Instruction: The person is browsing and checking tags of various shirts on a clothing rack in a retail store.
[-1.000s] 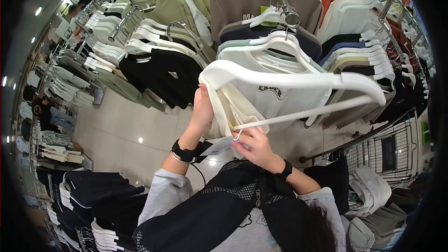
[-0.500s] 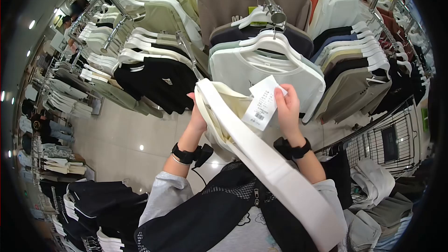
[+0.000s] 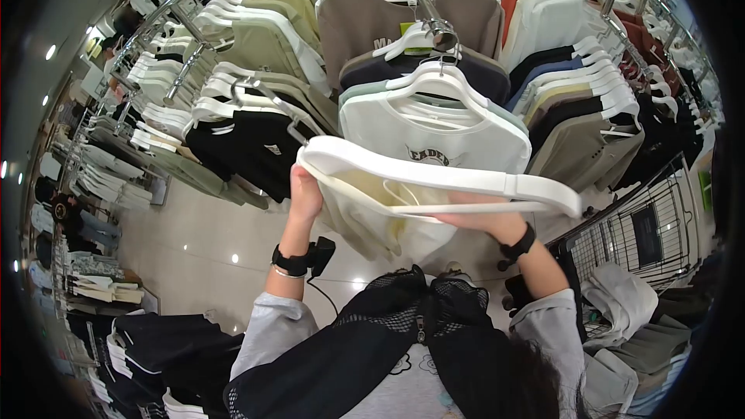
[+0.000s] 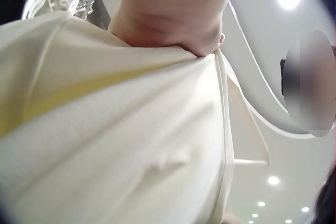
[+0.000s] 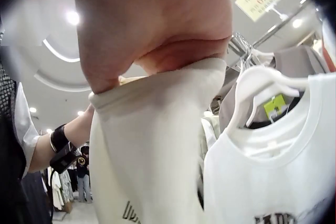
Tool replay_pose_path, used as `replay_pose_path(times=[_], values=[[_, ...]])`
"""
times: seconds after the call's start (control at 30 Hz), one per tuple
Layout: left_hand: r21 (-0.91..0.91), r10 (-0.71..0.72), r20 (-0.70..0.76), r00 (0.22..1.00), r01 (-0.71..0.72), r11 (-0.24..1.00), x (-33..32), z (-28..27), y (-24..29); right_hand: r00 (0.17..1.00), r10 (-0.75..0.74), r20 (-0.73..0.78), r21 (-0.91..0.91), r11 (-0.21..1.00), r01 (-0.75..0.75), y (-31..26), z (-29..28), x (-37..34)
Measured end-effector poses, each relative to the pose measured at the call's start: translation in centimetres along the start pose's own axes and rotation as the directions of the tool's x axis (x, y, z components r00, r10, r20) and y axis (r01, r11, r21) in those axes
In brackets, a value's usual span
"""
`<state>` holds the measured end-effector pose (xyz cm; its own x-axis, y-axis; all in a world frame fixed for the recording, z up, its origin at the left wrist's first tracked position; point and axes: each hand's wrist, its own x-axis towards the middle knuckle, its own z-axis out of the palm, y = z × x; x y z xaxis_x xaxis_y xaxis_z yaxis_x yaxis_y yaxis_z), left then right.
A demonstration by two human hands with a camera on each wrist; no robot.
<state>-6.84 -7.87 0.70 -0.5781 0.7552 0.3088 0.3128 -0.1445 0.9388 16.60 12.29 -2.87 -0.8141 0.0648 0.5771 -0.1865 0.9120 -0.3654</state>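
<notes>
A cream shirt (image 3: pixel 353 198) hangs from the left part of a wide white hanger (image 3: pixel 434 174), whose right arm and bar stick out bare. My left hand (image 3: pixel 306 195) grips the shirt's shoulder at the hanger's left end. In the left wrist view, the cloth (image 4: pixel 131 145) falls in folds below that hand. My right hand (image 3: pixel 493 221) is partly behind the hanger's bar. The right wrist view has it holding the shirt's edge (image 5: pixel 157 85), fingertips hidden inside the cloth. Dark print shows low on the fabric there. A thin cord loop lies at the neck opening.
Right ahead, a white printed shirt (image 3: pixel 434 124) hangs on a rack arm (image 3: pixel 442 35). Black shirts (image 3: pixel 244 147) hang to the left, grey-brown ones (image 3: pixel 586 151) to the right. A wire shopping cart (image 3: pixel 636 237) with folded clothes stands at my right.
The hanger's free end has swung from near my body out to the right. The white price tag, held up by my right hand half a second ago, is out of sight; that hand now holds the shirt.
</notes>
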Motion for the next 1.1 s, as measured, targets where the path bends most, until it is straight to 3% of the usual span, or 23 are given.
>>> replay_pose_path(times=[0.03, 0.07, 0.1, 0.13, 0.17, 0.3, 0.37, 0.4, 0.47, 0.53, 0.6, 0.63, 0.7, 0.73, 0.8, 0.87, 0.9, 0.93, 0.97, 1.0, 1.07, 1.1], values=[[0.132, 0.076, 0.031, 0.997, -0.079, 0.988, 0.1, -1.1, -0.3, 1.000, 0.003, 0.004, -0.070, 0.998, -0.003, -1.3, -3.8, 1.3], [0.125, 0.142, -0.042, 0.989, -0.136, 0.983, 0.0, -0.9, 0.9, 1.000, 0.009, 0.009, -0.142, 0.990, -0.008, -2.1, -6.6, 2.1], [0.236, 0.224, -0.055, 0.973, -0.205, 0.950, 0.2, -1.8, 1.4, 0.973, 0.127, 0.192, -0.192, 0.977, -0.090, -1.6, -8.2, 1.9], [0.232, 0.293, -0.151, 0.944, -0.255, 0.939, 0.5, -1.9, 1.5, 0.897, 0.251, 0.363, -0.257, 0.953, -0.162, -0.9, -9.6, 1.2], [0.330, 0.326, -0.147, 0.934, -0.264, 0.906, 0.6, -3.0, 1.3, 0.988, 0.039, 0.148, -0.328, 0.945, 0.012, -0.2, -10.0, 0.3], [0.449, 0.409, -0.125, 0.904, -0.316, 0.836, 0.7, -1.5, 3.5, 0.983, 0.112, 0.148, -0.341, 0.938, -0.056, 1.0, -11.0, -2.8], [0.689, 0.423, 0.090, 0.902, -0.363, 0.627, 0.7, -1.6, 2.9, 0.976, 0.156, 0.153, -0.400, 0.913, -0.083, 1.7, -11.9, -4.0], [0.680, 0.424, 0.092, 0.901, -0.368, 0.635, 0.6, -0.8, 2.6, 0.971, 0.185, 0.153, -0.444, 0.890, -0.100, 2.0, -12.2, -4.5], [0.763, 0.377, 0.204, 0.904, -0.388, 0.517, 0.3, 1.8, 2.3, 0.980, 0.157, 0.124, -0.492, 0.867, -0.077, 1.9, -11.8, -4.9], [0.689, 0.361, 0.256, 0.896, -0.432, 0.582, 0.0, 4.9, 1.9, 0.980, 0.131, 0.150, -0.424, 0.904, -0.056, 0.0, -10.4, -3.9], [0.636, 0.323, 0.259, 0.910, -0.412, 0.652, -0.2, 7.7, 1.7, 0.981, 0.058, 0.186, -0.177, 0.984, -0.024, -2.1, -9.0, -2.8], [0.589, 0.325, 0.281, 0.903, -0.430, 0.684, -0.1, 9.0, 1.9, 0.981, 0.062, 0.185, -0.181, 0.983, -0.028, -2.7, -8.4, -2.7], [0.536, 0.327, 0.306, 0.894, -0.446, 0.717, 0.1, 11.0, 2.4, 0.978, 0.175, 0.117, 0.226, 0.954, -0.197, -3.4, -7.6, -2.9], [0.476, 0.339, 0.353, 0.872, -0.479, 0.737, 0.2, 11.8, 2.7, 0.976, 0.182, 0.117, 0.226, 0.952, -0.204, -3.6, -8.0, -3.2], [0.407, 0.348, 0.411, 0.842, -0.512, 0.757, 0.9, 12.5, 2.7, 0.912, 0.368, 0.183, 0.211, 0.891, -0.402, -4.5, -9.6, -3.8], [0.427, 0.398, 0.545, 0.738, -0.653, 0.625, 2.0, 12.6, 2.0, 0.907, 0.381, 0.178, 0.035, 0.919, -0.392, -5.0, -12.2, -4.3], [0.381, 0.444, 0.567, 0.694, -0.698, 0.606, 2.8, 12.6, 1.9, 0.880, 0.475, -0.003, 0.127, 0.873, -0.471, -5.0, -12.5, -5.3], [0.363, 0.447, 0.577, 0.683, -0.705, 0.608, 3.6, 12.7, 1.3, 0.808, 0.562, -0.177, 0.229, 0.822, -0.521, -5.0, -13.1, -6.4], [0.333, 0.496, 0.545, 0.676, -0.718, 0.611, 4.3, 12.9, 0.3, 0.798, 0.595, -0.092, 0.330, 0.775, -0.540, -4.4, -14.7, -6.8], [0.304, 0.542, 0.510, 0.668, -0.729, 0.613, 4.7, 13.3, -0.1, 0.789, 0.606, -0.101, 0.326, 0.770, -0.549, -4.5, -15.7, -7.2], [0.313, 0.485, 0.522, 0.701, -0.687, 0.656, 5.0, 14.5, -0.5, 0.827, 0.553, -0.098, 0.081, 0.833, -0.547, -4.6, -17.2, -7.7], [0.314, 0.496, 0.497, 0.712, -0.680, 0.663, 5.2, 15.3, -0.8, 0.824, 0.559, -0.092, 0.069, 0.829, -0.554, -4.7, -17.7, -7.9]])
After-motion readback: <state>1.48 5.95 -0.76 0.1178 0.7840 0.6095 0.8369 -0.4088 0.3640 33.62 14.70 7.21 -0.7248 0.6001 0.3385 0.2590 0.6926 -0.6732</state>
